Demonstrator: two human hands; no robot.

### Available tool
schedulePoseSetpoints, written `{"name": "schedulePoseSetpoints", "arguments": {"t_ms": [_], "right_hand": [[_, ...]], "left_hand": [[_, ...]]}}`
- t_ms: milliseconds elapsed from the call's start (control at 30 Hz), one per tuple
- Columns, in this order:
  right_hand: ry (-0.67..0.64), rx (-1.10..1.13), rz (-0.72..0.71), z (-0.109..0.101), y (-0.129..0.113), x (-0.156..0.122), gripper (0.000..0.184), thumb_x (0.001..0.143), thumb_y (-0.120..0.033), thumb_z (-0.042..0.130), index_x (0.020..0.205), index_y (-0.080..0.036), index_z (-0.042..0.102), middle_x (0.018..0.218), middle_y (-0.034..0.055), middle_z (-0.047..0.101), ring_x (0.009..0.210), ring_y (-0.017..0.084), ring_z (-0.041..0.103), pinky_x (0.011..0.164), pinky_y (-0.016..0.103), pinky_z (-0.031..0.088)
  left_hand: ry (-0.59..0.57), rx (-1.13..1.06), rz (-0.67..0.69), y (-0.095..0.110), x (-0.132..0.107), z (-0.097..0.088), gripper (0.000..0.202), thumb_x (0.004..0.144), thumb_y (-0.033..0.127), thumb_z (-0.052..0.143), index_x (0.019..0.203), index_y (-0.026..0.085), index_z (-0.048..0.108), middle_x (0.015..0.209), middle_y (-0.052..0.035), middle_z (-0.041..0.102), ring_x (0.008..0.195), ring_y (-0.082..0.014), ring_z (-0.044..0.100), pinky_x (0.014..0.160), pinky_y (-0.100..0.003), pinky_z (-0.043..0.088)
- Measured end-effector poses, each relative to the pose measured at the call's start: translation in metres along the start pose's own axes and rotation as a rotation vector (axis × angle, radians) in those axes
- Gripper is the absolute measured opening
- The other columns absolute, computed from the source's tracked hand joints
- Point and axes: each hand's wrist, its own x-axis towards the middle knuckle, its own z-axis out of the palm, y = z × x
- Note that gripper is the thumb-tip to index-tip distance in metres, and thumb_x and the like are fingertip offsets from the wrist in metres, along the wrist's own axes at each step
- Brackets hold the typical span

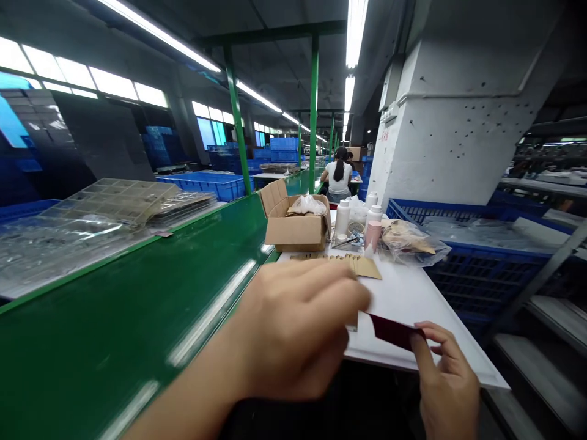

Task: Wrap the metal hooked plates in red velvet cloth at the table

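Observation:
My right hand pinches the end of a dark red strip, perhaps leather or card, between thumb and fingers. My left hand is blurred above a white board, and its fingers reach toward the strip's other end. A small pale piece shows beneath those fingers, though what the hand holds is hidden. Just beyond them, a row of tan kraft-paper pieces lies on the board.
An open cardboard box, white bottles, a pink bottle and a plastic bag stand beyond the board. A green conveyor belt runs along the left, a blue crate sits right, and a co-worker sits farther along.

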Motion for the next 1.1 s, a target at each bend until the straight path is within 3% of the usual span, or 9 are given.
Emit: {"name": "schedulePoseSetpoints", "arguments": {"t_ms": [33, 67, 200, 300, 500, 633, 833, 1000, 1100], "right_hand": [[0.009, 0.047, 0.09, 0.009, 0.004, 0.0, 0.025, 0.083, -0.042, 0.06, 0.089, -0.018, 0.059, 0.101, 0.0076, 0.062, 0.097, 0.024, 0.058, 0.086, 0.035, 0.043], [0.001, 0.112, 0.19, 0.017, 0.007, -0.001, 0.026, 0.081, -0.042, 0.062, 0.089, -0.017, 0.06, 0.102, 0.007, 0.063, 0.098, 0.023, 0.058, 0.086, 0.034, 0.043], [-0.134, 0.382, 0.443, 0.032, 0.01, -0.014, 0.032, 0.076, -0.045, 0.067, 0.092, -0.018, 0.062, 0.1, 0.0054, 0.065, 0.095, 0.023, 0.058, 0.08, 0.03, 0.045], [-0.186, 0.416, 0.475, 0.038, 0.011, -0.022, 0.03, 0.074, -0.046, 0.068, 0.087, -0.019, 0.063, 0.094, 0.0049, 0.065, 0.093, 0.023, 0.058, 0.081, 0.031, 0.045], [-0.184, 0.249, 0.39, 0.058, 0.032, -0.028, 0.032, 0.078, -0.045, 0.061, 0.097, -0.019, 0.064, 0.114, 0.009, 0.061, 0.106, 0.026, 0.055, 0.087, 0.037, 0.043], [-0.085, 0.058, 0.255, 0.071, 0.054, -0.026, 0.059, 0.074, -0.044, 0.065, 0.125, -0.02, 0.05, 0.129, 0.0132, 0.052, 0.107, 0.027, 0.055, 0.088, 0.041, 0.041], [-0.313, 0.023, 0.263, 0.079, 0.068, -0.007, 0.031, 0.078, -0.05, 0.06, 0.078, -0.019, 0.063, 0.08, 0.0042, 0.063, 0.08, 0.021, 0.056, 0.077, 0.034, 0.041], [-0.354, 0.172, 0.392, 0.08, 0.067, -0.006, 0.033, 0.08, -0.05, 0.061, 0.087, -0.018, 0.065, 0.083, 0.005, 0.065, 0.073, 0.018, 0.056, 0.067, 0.03, 0.044], [-0.327, 0.118, 0.296, 0.076, 0.057, -0.01, 0.027, 0.083, -0.045, 0.06, 0.081, -0.018, 0.064, 0.079, 0.0042, 0.065, 0.072, 0.018, 0.057, 0.065, 0.029, 0.045]], "left_hand": [[-0.193, 0.149, 0.076, -0.017, 0.003, 0.007, 0.006, 0.07, 0.024, 0.067, 0.072, 0.022, 0.062, 0.072, -0.0032, 0.06, 0.071, -0.0175, 0.059, 0.064, -0.028, 0.051], [-0.259, 0.263, 0.1, -0.039, 0.002, 0.014, 0.007, 0.071, 0.021, 0.065, 0.077, 0.021, 0.063, 0.077, -0.0034, 0.061, 0.072, -0.0166, 0.058, 0.067, -0.027, 0.049], [-0.158, 0.254, -0.119, -0.137, -0.028, 0.036, 0.026, 0.074, 0.025, 0.065, 0.098, 0.018, 0.058, 0.087, -0.0044, 0.061, 0.079, -0.0163, 0.056, 0.07, -0.026, 0.045], [-0.14, 0.032, -0.332, -0.176, -0.046, 0.04, 0.026, 0.079, 0.036, 0.063, 0.094, 0.016, 0.057, 0.083, -0.0045, 0.058, 0.074, -0.015, 0.054, 0.066, -0.025, 0.044], [-0.114, -0.017, -0.368, -0.189, -0.037, 0.038, 0.029, 0.079, 0.041, 0.066, 0.078, 0.014, 0.057, 0.073, -0.0026, 0.054, 0.069, -0.0124, 0.049, 0.064, -0.022, 0.04], [-0.12, -0.011, -0.386, -0.204, -0.034, 0.034, 0.029, 0.078, 0.041, 0.066, 0.079, 0.014, 0.057, 0.072, -0.0022, 0.054, 0.068, -0.012, 0.048, 0.064, -0.022, 0.039], [-0.167, 0.083, -0.317, -0.22, -0.021, 0.025, 0.026, 0.08, 0.039, 0.062, 0.075, 0.015, 0.055, 0.072, -0.0016, 0.053, 0.07, -0.0131, 0.048, 0.068, -0.024, 0.039], [-0.168, 0.185, -0.235, -0.215, -0.019, 0.024, 0.03, 0.081, 0.041, 0.06, 0.068, 0.015, 0.052, 0.067, -0.0009, 0.051, 0.069, -0.0136, 0.046, 0.07, -0.026, 0.038], [-0.146, 0.145, -0.308, -0.217, -0.028, 0.026, 0.034, 0.081, 0.045, 0.059, 0.067, 0.015, 0.051, 0.065, -0.0012, 0.05, 0.066, -0.0133, 0.046, 0.067, -0.026, 0.038]]}}
